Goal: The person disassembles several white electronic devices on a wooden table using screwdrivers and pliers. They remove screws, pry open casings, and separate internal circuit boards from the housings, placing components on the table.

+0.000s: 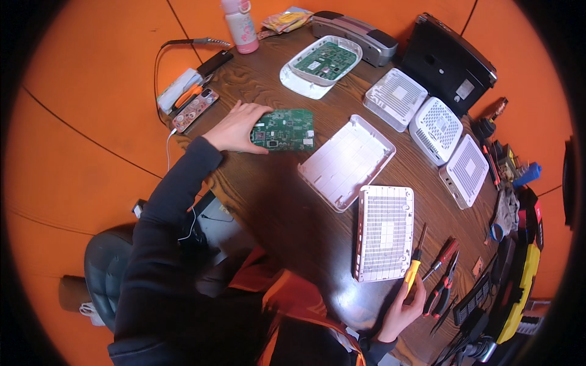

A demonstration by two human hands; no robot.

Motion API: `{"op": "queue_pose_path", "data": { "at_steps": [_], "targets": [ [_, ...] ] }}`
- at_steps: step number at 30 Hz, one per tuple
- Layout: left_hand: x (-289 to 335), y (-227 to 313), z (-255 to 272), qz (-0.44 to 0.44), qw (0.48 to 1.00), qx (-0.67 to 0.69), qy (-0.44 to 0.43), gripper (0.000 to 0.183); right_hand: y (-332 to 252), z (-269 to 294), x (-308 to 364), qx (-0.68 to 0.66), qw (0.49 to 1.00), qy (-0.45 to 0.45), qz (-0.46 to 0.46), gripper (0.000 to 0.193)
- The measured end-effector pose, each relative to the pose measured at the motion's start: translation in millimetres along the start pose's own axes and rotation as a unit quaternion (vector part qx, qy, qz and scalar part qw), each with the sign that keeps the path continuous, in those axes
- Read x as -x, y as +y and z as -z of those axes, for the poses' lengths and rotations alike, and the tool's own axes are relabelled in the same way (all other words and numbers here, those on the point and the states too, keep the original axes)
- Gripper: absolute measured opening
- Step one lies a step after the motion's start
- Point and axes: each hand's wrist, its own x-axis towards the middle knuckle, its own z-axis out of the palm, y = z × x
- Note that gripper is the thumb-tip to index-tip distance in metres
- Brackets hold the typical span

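My left hand (239, 128) grips the left end of a green circuit board (287, 129), thumb on the near edge and fingers on the far edge. The board lies at the left side of the wooden table (262, 189). My right hand (405, 312) pinches the yellow handle of a screwdriver (412, 273), its shaft pointing away from me. Just left of the screwdriver rests a white slotted casing half (386, 235). Beyond it lies a white casing shell (348, 163), its hollow inside facing up, to the right of the board.
Pliers (448, 283) and a red-handled screwdriver (442, 256) lie right of my right hand. Three white devices (436, 128) line the right side. At the back are an opened casing with a board (323, 61), a pink bottle (241, 27) and a black device (445, 64). A phone (195, 110) lies far left.
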Motion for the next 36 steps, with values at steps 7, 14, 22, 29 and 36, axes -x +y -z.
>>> {"op": "queue_pose_path", "data": {
  "at_steps": [7,14,22,29,36],
  "targets": [
    [-17.2,74.9,7.6,0.057,0.991,0.083,0.088,0.066,-4.1,0.1,-1.6,0.012,1.0,0.006,-0.007,0.027],
    [-48.9,163.2,-37.4,0.166,0.975,0.013,0.15,0.055,-1.6,-0.5,-1.9,0.003,1.0,0.012,-0.011,0.028],
    [-35.2,197.1,-42.5,0.027,0.976,-0.078,0.202,0.059,2.6,-2.5,-1.4,-0.027,0.999,0.011,-0.02,0.026],
    [-19.4,214.5,-65.4,-0.44,0.895,0.039,0.058,0.011,2.5,-1.1,-2.5,0.009,1.0,0.003,-0.003,0.026],
    [-14.8,221.6,-62.7,-0.483,0.869,0.039,0.103,0.008,6.3,-3.3,-1.9,-0.04,0.999,0.03,-0.021,0.026]
  ]
}}
